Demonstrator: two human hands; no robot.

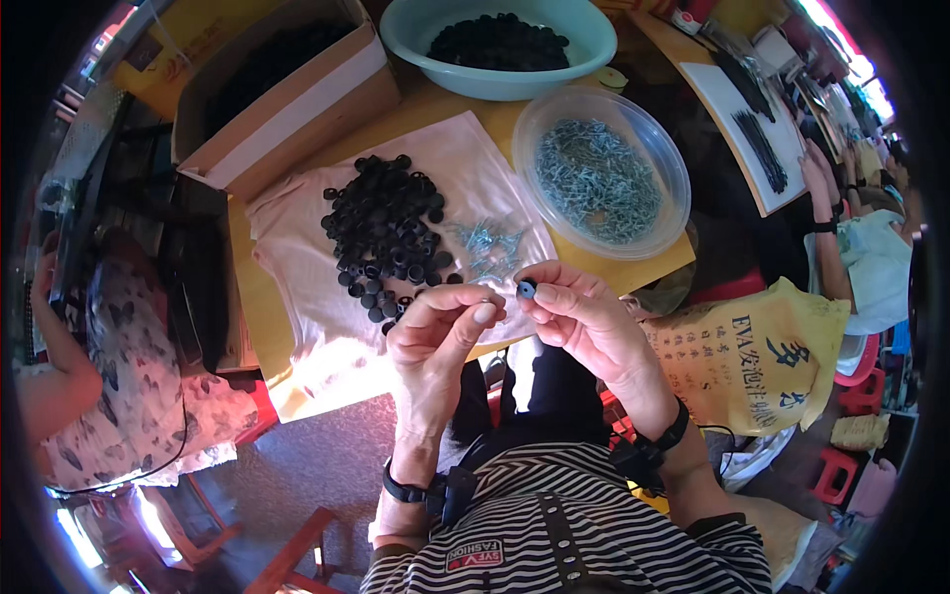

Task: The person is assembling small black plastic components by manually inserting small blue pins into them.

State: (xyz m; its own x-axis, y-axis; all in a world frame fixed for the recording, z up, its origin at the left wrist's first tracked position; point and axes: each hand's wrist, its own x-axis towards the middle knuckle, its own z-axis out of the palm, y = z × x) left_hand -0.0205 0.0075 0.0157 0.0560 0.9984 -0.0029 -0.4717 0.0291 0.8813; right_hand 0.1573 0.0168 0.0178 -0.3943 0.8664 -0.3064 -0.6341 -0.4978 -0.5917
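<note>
The left hand (435, 332) and the right hand (584, 322) meet close to the body, just above the near edge of the bench (247, 287). The right-hand fingers (554, 295) are closed narrowly on a small black cap (526, 289), held with its open face toward the left hand. The left-hand fingers (480, 312) are pinched together just beside the cap; a thin screw appears to lie between them, but it is too small to confirm. To do this step well, keep the cap steady between thumb and forefinger, align the part with the cap's centre hole, and work over the cloth so that a dropped part is caught. Beyond the hands, a pale pink cloth (297, 297) covers the bench and carries a pile of black caps (386, 233) with a small scatter of silver screws (490, 246) just beside it. Farther back stands a clear plastic tub (673, 163) of screws, then a teal basin (416, 40) of black parts and an open cardboard box (297, 109). The box contents are dark and hard to make out. Other people's arms at the left and right rims are cut off by the picture's edge.
</note>
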